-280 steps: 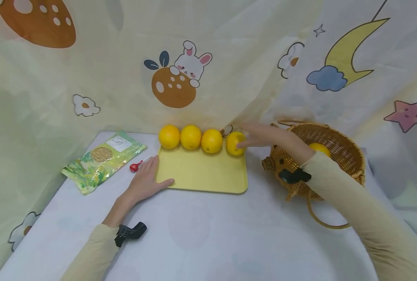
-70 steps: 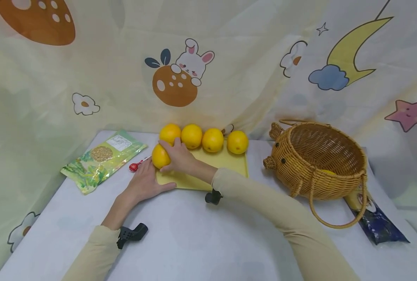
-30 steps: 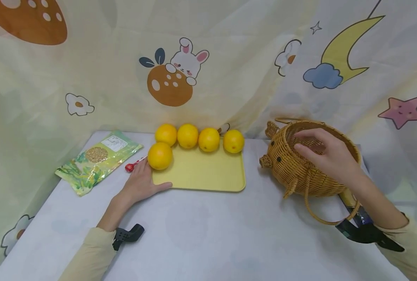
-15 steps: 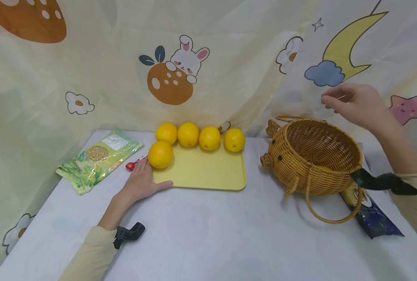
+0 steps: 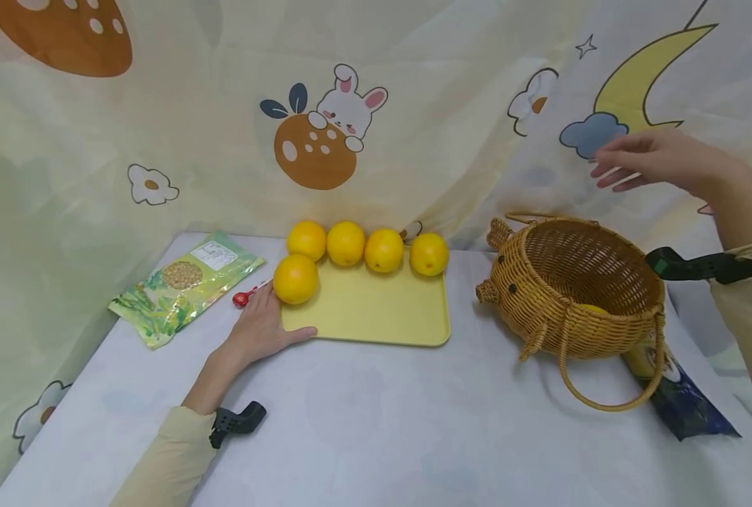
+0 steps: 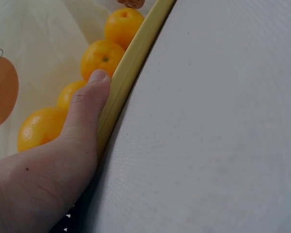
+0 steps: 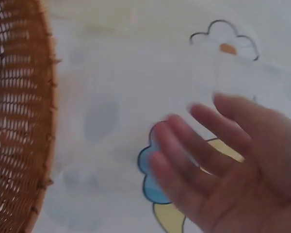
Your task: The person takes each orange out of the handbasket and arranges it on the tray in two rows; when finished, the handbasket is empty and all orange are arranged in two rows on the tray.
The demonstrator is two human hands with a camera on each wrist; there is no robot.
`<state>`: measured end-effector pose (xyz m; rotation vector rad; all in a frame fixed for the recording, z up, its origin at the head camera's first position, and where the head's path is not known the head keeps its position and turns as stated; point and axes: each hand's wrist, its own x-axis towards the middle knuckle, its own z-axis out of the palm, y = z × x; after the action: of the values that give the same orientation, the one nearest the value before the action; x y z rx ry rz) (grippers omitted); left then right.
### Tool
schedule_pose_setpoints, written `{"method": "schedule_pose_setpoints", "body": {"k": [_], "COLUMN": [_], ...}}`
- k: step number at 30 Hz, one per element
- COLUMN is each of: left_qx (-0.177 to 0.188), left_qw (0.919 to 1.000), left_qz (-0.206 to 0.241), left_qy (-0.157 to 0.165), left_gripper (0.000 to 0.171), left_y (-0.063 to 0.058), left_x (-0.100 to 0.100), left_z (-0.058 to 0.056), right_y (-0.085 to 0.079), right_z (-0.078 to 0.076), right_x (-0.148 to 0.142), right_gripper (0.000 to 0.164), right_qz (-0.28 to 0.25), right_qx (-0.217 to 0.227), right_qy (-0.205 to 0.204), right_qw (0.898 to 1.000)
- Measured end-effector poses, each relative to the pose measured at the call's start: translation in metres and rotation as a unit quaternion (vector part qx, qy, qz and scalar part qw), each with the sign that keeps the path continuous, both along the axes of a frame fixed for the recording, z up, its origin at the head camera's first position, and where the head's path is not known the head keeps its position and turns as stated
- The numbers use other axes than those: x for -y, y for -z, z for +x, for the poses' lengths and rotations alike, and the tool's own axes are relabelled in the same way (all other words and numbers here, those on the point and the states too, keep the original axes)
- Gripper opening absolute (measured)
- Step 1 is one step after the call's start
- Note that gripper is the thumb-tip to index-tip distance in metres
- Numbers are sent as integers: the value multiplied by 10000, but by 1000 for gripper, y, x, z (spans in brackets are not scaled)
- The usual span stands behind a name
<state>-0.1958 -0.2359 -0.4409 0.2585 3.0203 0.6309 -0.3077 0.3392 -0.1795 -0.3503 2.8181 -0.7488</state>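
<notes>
My left hand (image 5: pixel 258 331) rests against the left edge of a yellow tray (image 5: pixel 376 317), fingers straight, thumb lying across its front rim. In the left wrist view the thumb (image 6: pixel 87 104) touches the rim. Several oranges (image 5: pixel 346 243) line the tray's back edge, and one more orange (image 5: pixel 296 279) sits in front of the leftmost, by my left fingertips. My right hand (image 5: pixel 661 162) hangs in the air above a pig-shaped wicker basket (image 5: pixel 541 310), fingers loose and holding nothing. Inside the basket a bit of another orange (image 5: pixel 594 308) shows; the rest is hidden by the wall.
A green packet (image 5: pixel 186 289) lies left of the tray, with a red lollipop (image 5: pixel 241 299) between them. Partly under the basket is a dark blue packet (image 5: pixel 686 401). The basket's handle (image 5: pixel 610 407) droops onto the table. A printed curtain (image 5: pixel 439 141) hangs behind.
My right hand has set an orange at the tray's left side and let go. It then passed over the basket and rose above it. My left hand stayed by the tray.
</notes>
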Motion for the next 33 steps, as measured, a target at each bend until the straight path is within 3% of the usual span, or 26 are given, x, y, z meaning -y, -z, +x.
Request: {"method": "schedule_pose_setpoints", "body": {"k": [2, 5, 8, 12, 20, 28, 33], "left_qx": [5, 31, 56, 39, 6, -12, -13], "left_qw": [10000, 10000, 10000, 10000, 9999, 9998, 9999], "left_qz": [6, 1, -20, 19, 125, 179, 143], "left_qy": [-4, 3, -9, -41, -8, 24, 2], "left_gripper": [121, 121, 121, 121, 120, 118, 117], "left_y": [0, 0, 1, 4, 8, 7, 7], "left_x": [0, 0, -1, -1, -5, -8, -7], "left_z": [0, 1, 2, 3, 6, 8, 8], "right_y": [10, 28, 46, 69, 93, 109, 114], "right_z": [-6, -13, -19, -21, -28, -25, -26], "right_x": [2, 11, 26, 42, 51, 51, 52], "right_gripper": [49, 56, 64, 70, 80, 89, 91], "right_qz": [763, 1408, 1789, 1997, 1837, 1411, 1255], "right_qx": [739, 1728, 2552, 3167, 3416, 3997, 4117], "right_qy": [-570, -1274, -1517, -1552, -1278, -1044, -969], "right_qw": [9927, 9665, 9380, 9142, 9128, 8997, 8974]}}
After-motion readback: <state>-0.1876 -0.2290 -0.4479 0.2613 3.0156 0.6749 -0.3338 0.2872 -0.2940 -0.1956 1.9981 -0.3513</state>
